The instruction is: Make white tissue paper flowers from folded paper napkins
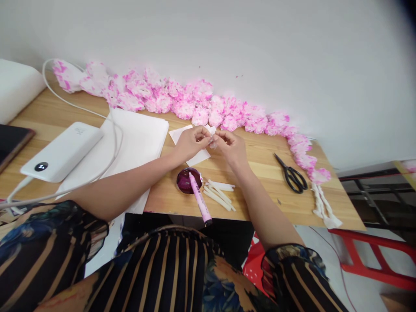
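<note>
My left hand [192, 142] and my right hand [233, 148] meet over the table, fingertips pinched on a small, crumpled white paper flower [212, 131]. Fingers cover part of the flower. Under my left hand lie flat pieces of white paper [199, 158]. Closer to me, a pink marker [200, 200] leans across a small round dish [183, 183] with dark purple inside. Several thin white rolled sticks [218, 196] lie beside the marker, near my right forearm.
A garland of pink-and-white paper flowers [185, 104] runs along the wall. Black-handled scissors [291, 177] lie at right. At left are a paper stack [138, 138], a white power bank [63, 151] with a looping cable [76, 106], and a dark flat device [13, 145].
</note>
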Tool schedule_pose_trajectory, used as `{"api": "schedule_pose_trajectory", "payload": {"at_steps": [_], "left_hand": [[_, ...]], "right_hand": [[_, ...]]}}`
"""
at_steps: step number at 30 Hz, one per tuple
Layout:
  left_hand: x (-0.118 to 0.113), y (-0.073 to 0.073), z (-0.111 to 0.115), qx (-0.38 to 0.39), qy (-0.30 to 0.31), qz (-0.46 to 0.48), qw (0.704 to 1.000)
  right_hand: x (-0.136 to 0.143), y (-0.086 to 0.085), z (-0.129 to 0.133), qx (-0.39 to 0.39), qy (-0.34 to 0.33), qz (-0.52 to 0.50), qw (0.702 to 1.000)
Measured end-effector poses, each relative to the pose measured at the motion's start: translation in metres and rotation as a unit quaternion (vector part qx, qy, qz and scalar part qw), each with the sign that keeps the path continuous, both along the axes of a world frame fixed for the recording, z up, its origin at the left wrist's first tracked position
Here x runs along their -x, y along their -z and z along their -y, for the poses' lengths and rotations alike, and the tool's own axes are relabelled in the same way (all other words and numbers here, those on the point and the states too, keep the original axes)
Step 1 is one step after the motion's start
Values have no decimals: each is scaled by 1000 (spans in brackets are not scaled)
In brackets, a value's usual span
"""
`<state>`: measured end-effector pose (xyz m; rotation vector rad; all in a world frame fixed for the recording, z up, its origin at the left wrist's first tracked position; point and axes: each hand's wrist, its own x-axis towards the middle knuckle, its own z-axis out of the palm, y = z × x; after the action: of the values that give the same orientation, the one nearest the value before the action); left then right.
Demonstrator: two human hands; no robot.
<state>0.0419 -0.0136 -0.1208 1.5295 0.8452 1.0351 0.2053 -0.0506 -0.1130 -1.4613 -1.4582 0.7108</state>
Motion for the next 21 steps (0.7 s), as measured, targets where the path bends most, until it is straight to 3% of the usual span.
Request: {"api": "schedule_pose_trajectory", "payload": {"at_steps": [9,15,21], "left_hand": [[2,1,-1,-11,-34,-32,999],[2,2,-3,50,-32,-4,998],[0,0,-5,100,-36,49,993]], "right_hand": [[6,1,3,-37,3,60,998],[6,2,3,-46,4,81,996],[3,3,-1,-13,11,14,1000]]}}
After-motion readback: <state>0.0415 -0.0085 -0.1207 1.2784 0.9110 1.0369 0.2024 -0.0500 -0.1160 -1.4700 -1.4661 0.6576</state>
